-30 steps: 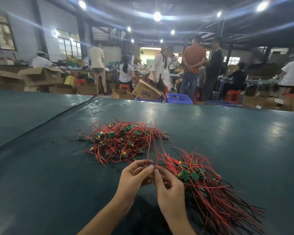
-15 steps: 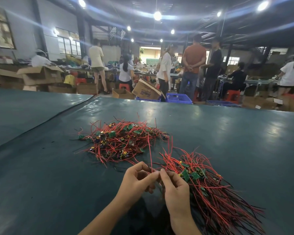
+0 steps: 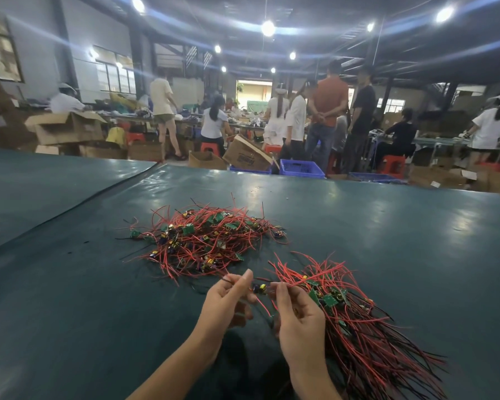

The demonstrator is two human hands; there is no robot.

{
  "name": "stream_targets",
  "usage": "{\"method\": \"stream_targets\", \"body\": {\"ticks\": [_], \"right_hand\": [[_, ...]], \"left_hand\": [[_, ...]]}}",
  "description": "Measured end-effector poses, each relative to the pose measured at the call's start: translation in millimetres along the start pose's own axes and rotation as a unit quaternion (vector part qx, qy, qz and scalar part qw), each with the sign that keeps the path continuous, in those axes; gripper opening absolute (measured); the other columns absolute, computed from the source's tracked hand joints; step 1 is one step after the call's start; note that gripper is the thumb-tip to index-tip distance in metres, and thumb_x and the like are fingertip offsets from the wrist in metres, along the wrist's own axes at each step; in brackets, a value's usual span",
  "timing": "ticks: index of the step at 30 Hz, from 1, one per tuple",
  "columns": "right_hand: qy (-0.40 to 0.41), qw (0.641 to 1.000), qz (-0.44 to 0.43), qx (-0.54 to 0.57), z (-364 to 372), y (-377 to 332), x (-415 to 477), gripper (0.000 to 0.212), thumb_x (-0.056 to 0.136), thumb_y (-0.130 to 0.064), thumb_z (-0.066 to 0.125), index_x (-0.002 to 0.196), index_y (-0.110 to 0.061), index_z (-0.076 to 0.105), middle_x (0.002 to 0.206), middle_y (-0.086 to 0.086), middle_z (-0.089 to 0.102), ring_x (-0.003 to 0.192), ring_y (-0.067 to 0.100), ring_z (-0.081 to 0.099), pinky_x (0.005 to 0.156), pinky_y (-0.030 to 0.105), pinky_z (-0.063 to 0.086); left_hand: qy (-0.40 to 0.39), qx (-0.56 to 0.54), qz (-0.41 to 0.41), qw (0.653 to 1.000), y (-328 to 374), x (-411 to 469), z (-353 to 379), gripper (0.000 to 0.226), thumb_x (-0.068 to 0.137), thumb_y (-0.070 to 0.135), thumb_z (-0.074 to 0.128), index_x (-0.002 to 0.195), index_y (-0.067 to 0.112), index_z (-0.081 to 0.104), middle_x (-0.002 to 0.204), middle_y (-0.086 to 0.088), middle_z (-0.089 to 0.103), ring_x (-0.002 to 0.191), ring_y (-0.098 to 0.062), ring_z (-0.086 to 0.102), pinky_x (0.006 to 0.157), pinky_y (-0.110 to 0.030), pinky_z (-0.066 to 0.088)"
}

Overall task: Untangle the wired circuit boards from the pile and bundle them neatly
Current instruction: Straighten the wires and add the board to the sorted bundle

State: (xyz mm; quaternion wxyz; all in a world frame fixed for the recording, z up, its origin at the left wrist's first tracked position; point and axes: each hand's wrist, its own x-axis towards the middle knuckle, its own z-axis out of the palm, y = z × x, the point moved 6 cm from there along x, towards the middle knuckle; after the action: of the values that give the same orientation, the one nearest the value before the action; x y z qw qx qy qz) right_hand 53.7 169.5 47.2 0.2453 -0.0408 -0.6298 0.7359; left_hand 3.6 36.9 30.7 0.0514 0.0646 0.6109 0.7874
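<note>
A tangled pile (image 3: 205, 241) of small green circuit boards with red and black wires lies on the dark green table (image 3: 387, 226), just beyond my hands. To the right lies a combed bundle (image 3: 355, 321) of the same boards, its wires fanning toward the near right. My left hand (image 3: 228, 301) pinches a thin wire end near the pile's front edge. My right hand (image 3: 298, 321) pinches the wires beside a small wired board (image 3: 259, 288) that hangs between both hands, close to the bundle's left end.
A seam (image 3: 70, 209) in the table cover runs diagonally at the left. Beyond the far edge stand cardboard boxes (image 3: 246, 157), blue crates (image 3: 300, 168), red stools and several people at other benches.
My hands have spread apart from a fingertip-to-fingertip pinch. The red wire that rose upright between them has come down, and a small board now shows between my hands.
</note>
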Motion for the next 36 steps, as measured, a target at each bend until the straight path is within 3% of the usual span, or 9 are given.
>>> {"method": "stream_targets", "body": {"ticks": [4,9,14,19,21,24,30,33,36], "right_hand": [[-0.071,0.997,-0.022,-0.025,11,-5,-6,0.021,0.091,-0.019,0.059,0.078,-0.02,0.075,0.079,0.0,0.074,0.072,0.01,0.07,0.063,0.015,0.053],[-0.034,0.998,0.016,-0.057,4,4,-2,0.025,0.093,-0.022,0.06,0.075,-0.024,0.077,0.074,-0.001,0.075,0.073,0.013,0.071,0.065,0.019,0.055],[-0.053,0.995,0.042,-0.07,7,6,-4,0.032,0.094,-0.021,0.059,0.067,-0.02,0.077,0.068,0.006,0.072,0.063,0.012,0.067,0.059,0.024,0.055],[-0.051,0.995,0.067,-0.051,9,8,-1,0.034,0.098,-0.019,0.053,0.073,-0.012,0.075,0.065,0.004,0.07,0.059,0.006,0.063,0.055,0.017,0.049],[-0.015,0.996,0.087,-0.016,3,6,4,0.034,0.098,-0.02,0.052,0.073,-0.014,0.075,0.051,-0.006,0.058,0.046,0.002,0.052,0.045,0.014,0.04],[0.041,0.992,0.109,0.056,-14,1,15,0.034,0.099,-0.023,0.052,0.075,-0.023,0.076,0.049,-0.011,0.038,0.039,0.001,0.032,0.038,0.018,0.028],[0.082,0.981,0.092,0.148,-25,-6,23,0.035,0.098,-0.021,0.053,0.073,-0.021,0.078,0.054,-0.012,0.04,0.037,0.001,0.023,0.033,0.014,0.021],[0.084,0.99,0.062,0.098,-25,-6,20,0.028,0.095,-0.024,0.057,0.078,-0.015,0.077,0.049,-0.011,0.041,0.037,0.003,0.029,0.034,0.017,0.026],[0.009,1.0,0.009,-0.007,-6,-6,10,0.027,0.089,-0.022,0.065,0.07,-0.005,0.073,0.05,0.008,0.057,0.048,0.003,0.05,0.047,0.013,0.04]], "left_hand": [[-0.079,0.041,-0.014,0.996,-8,-6,16,0.058,0.068,0.07,0.066,0.078,0.013,0.072,0.07,-0.012,0.066,0.061,-0.021,0.061,0.059,-0.028,0.049],[-0.096,0.085,0.023,0.992,-1,-11,22,0.046,0.077,0.06,0.059,0.055,0.019,0.061,0.051,0.0,0.053,0.046,-0.01,0.049,0.049,-0.019,0.04],[-0.081,0.113,0.052,0.989,2,-10,22,0.039,0.086,0.044,0.057,0.057,0.018,0.062,0.052,-0.002,0.057,0.047,-0.012,0.052,0.048,-0.018,0.041],[-0.074,0.13,0.101,0.984,6,-9,20,0.045,0.094,0.029,0.058,0.051,0.018,0.062,0.048,0.002,0.054,0.045,-0.011,0.049,0.05,-0.018,0.041],[-0.069,0.126,0.118,0.983,12,-9,20,0.046,0.09,0.033,0.059,0.049,0.012,0.059,0.045,-0.001,0.053,0.043,-0.013,0.048,0.05,-0.02,0.041],[-0.061,0.128,0.133,0.981,24,-10,15,0.044,0.084,0.034,0.058,0.045,0.013,0.053,0.043,-0.002,0.05,0.04,-0.013,0.046,0.05,-0.02,0.041],[-0.076,0.126,0.135,0.98,29,-13,18,0.044,0.083,0.035,0.058,0.046,0.014,0.05,0.043,0.0,0.047,0.04,-0.011,0.043,0.051,-0.018,0.039],[-0.089,0.107,0.118,0.983,24,-15,20,0.044,0.084,0.038,0.058,0.05,0.011,0.053,0.047,-0.002,0.05,0.043,-0.013,0.047,0.053,-0.021,0.041],[-0.1,0.099,0.106,0.984,19,-16,26,0.045,0.087,0.044,0.063,0.051,0.017,0.055,0.049,-0.004,0.053,0.045,-0.014,0.047,0.05,-0.022,0.039]]}}
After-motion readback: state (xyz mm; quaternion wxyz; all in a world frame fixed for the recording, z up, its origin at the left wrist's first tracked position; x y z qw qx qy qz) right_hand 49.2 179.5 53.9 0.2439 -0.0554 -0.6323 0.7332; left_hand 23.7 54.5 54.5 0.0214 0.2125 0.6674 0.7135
